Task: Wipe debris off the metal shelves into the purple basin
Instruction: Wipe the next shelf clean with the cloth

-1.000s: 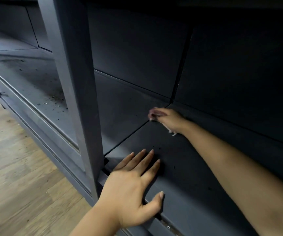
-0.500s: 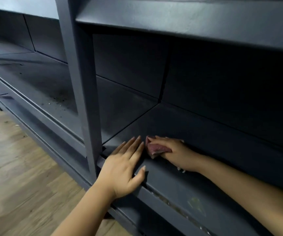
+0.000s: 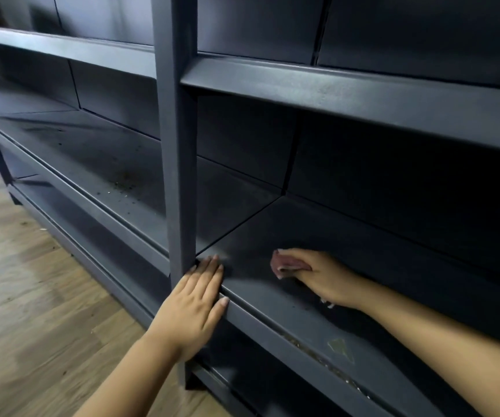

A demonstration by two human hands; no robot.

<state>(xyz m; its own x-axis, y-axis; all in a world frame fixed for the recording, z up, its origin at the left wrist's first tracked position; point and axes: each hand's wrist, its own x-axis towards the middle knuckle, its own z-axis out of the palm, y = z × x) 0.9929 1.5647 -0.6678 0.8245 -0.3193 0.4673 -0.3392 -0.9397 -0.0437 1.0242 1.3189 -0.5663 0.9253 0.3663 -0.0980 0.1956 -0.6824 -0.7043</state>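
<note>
Right hand [image 3: 318, 275], gripping the cloth [image 3: 285, 261], has slid off from the flat left hand [image 3: 194, 305]; no basin in view, so crumbs could hit the floor [image 3: 32, 296].

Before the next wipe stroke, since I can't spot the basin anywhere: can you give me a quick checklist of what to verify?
1. Right hand grips the pink cloth: ok.
2. Cloth down on the shelf surface: ok.
3. Left hand flat at the shelf's front edge, beside the upright post: ok.
4. Purple basin in place to catch debris: not ok, none in view.
5. Debris ahead of the cloth: cannot tell, too dark.
6. Crumbs on the neighbouring bay to the left not yet wiped: not ok.
</note>
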